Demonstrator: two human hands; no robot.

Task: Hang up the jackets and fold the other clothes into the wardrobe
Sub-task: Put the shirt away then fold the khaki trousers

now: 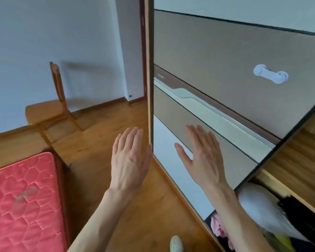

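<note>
Left hand [129, 160] flat, fingers straight, against wardrobe door [225, 57] edge; right hand [202, 157] flat on door face; neither grasps anything

Two hands [164, 160], one wardrobe [225, 60], one mattress [22, 202]

Soft even daylight, faint shadow on the wall [44, 33] behind the chair [57, 99], wide-angle bending, slight overall blur.
</note>
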